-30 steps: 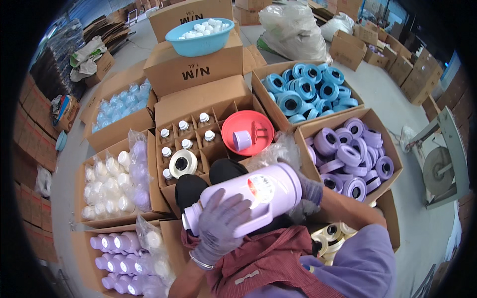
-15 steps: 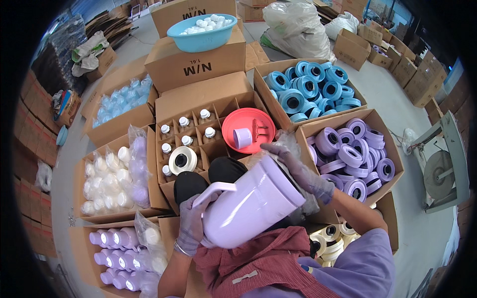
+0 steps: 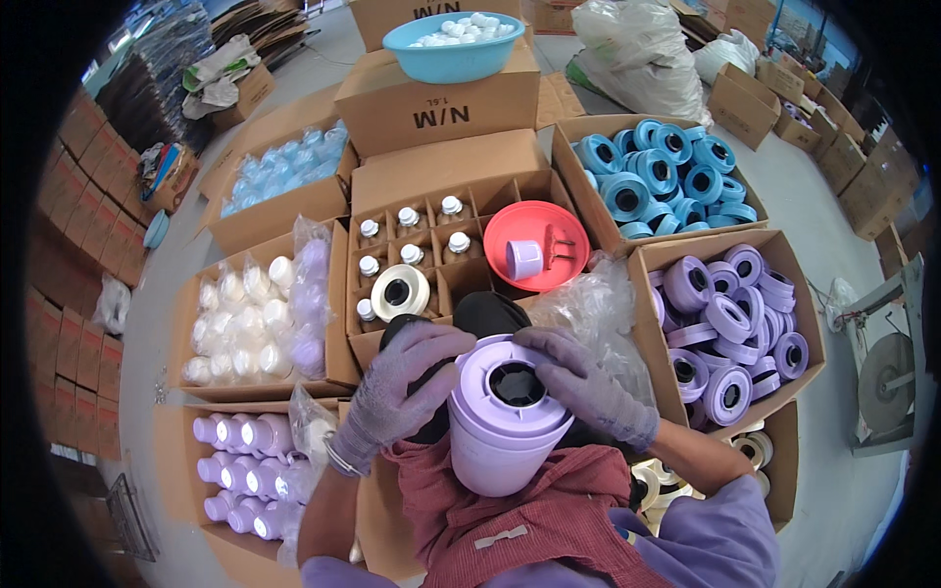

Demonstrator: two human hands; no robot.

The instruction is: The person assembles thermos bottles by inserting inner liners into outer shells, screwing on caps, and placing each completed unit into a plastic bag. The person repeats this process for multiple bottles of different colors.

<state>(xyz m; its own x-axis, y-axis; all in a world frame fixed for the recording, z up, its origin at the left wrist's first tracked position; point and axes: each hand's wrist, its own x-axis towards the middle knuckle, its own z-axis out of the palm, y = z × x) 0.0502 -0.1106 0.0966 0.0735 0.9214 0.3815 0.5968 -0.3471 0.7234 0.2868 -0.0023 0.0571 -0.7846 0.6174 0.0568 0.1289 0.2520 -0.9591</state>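
Note:
A light purple jug [image 3: 502, 461] stands upright at my lap, above the red apron [image 3: 461, 559]. At its top sits a purple ring collar [image 3: 474, 377] with a black round centre [image 3: 517, 384]. My left hand [image 3: 397, 392], in a thin pale glove, curls its fingers against the collar's left edge. On the opposite side, my right hand [image 3: 600, 392], gloved too, bends its fingers over the collar's rim. The jug's handle is hidden in this view.
Ahead, a divided carton [image 3: 466, 328] holds white-capped bottles, a cream ring [image 3: 400, 293] and a red basin [image 3: 500, 220] with a purple cup [image 3: 523, 259]. Purple collars [image 3: 727, 318] and blue collars [image 3: 655, 171] fill boxes at right. Purple bottles [image 3: 235, 470] and bagged white parts [image 3: 235, 338] are at left.
The jug has turned from lying tilted to upright, its top now facing up. My left hand has moved from the handle to the collar; my right hand has shifted onto the rim.

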